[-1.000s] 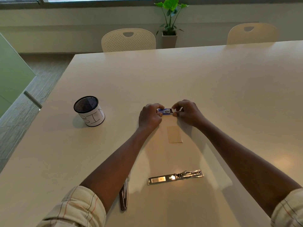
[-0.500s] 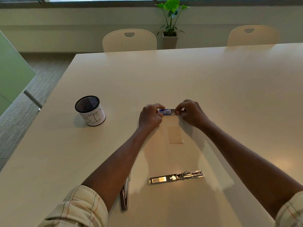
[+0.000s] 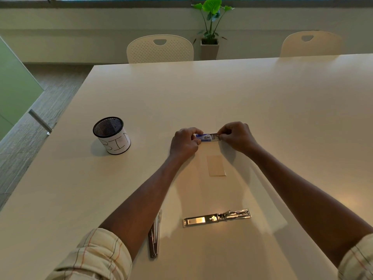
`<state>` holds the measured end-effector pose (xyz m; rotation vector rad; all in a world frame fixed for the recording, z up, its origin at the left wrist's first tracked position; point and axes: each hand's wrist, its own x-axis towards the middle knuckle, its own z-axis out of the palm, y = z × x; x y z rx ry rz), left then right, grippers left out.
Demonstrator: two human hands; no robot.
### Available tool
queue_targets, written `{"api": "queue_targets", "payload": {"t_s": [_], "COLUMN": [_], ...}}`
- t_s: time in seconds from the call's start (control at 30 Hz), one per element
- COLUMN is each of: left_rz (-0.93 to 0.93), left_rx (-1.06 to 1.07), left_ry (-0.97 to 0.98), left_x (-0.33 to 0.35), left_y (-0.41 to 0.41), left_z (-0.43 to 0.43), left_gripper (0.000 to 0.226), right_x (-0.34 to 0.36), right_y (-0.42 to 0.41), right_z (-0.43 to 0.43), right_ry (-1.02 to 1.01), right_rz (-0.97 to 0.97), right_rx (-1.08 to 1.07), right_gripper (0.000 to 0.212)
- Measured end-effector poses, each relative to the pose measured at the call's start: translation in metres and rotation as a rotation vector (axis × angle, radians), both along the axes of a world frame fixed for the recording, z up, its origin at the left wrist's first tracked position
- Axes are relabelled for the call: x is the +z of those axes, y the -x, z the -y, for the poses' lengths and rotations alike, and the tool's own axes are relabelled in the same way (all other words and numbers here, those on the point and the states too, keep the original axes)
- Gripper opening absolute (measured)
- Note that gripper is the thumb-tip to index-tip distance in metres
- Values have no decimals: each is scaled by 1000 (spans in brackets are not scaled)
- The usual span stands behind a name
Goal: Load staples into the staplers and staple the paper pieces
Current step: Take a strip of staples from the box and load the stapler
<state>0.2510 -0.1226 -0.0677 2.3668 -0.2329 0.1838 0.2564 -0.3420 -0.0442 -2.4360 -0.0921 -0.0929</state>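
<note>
Two hands met over a small blue staple box well out on the worktop. The left hand pinched the box's left end between thumb and fingers. The right hand pinched its right end, where a pale inner tray or flap appeared to be part way out; the view was too small to confirm which.

Two staplers lay near the front edge, both untouched. One stapler lay swung open flat, its metal channel facing up. No staples could be made out in it. The second stapler lay lengthwise beside the left forearm, partly hidden, so its state could not be read.

One paper piece lay flat between the box and the open stapler, unstapled as far as could be seen. A mesh cup marked "BIN" stood apart to the left.

Judged status: early stage. The box was being opened. Still outstanding: remove a staple strip, load each stapler, close both, and staple the paper.
</note>
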Motion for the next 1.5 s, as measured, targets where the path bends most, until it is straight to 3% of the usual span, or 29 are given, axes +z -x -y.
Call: {"api": "queue_targets", "payload": {"t_s": [0.27, 0.43, 0.63, 0.87, 1.1, 1.3, 1.5], "left_rz": [14, 18, 9, -1, 3, 20, 24], "left_rx": [-3, -4, -6, -9, -9, -15, -9], "left_ry": [-10, -9, 1, -5, -1, -3, -7], "left_x": [-1, -2, -3, -4, -5, -5, -5], "left_y": [0, -1, -2, -3, -4, -3, -3], "left_z": [1, 0, -2, -2, -2, -2, -1], "left_gripper": [31, 31, 33, 33, 32, 32, 33], "right_x": [1, 5, 12, 18, 18, 16, 18], "right_y": [-4, -6, -11, -15, -15, -17, -17], "right_z": [-4, -20, -30, -27, -22, -27, -31], "right_ry": [9, 121, 148, 51, 11, 102, 200], "right_rz": [-44, -105, -206, -308, -317, -276, -216], "right_rx": [-28, -85, -142, -194, -210, -189, -193], "right_gripper": [9, 28, 37, 20, 17, 24, 16]}}
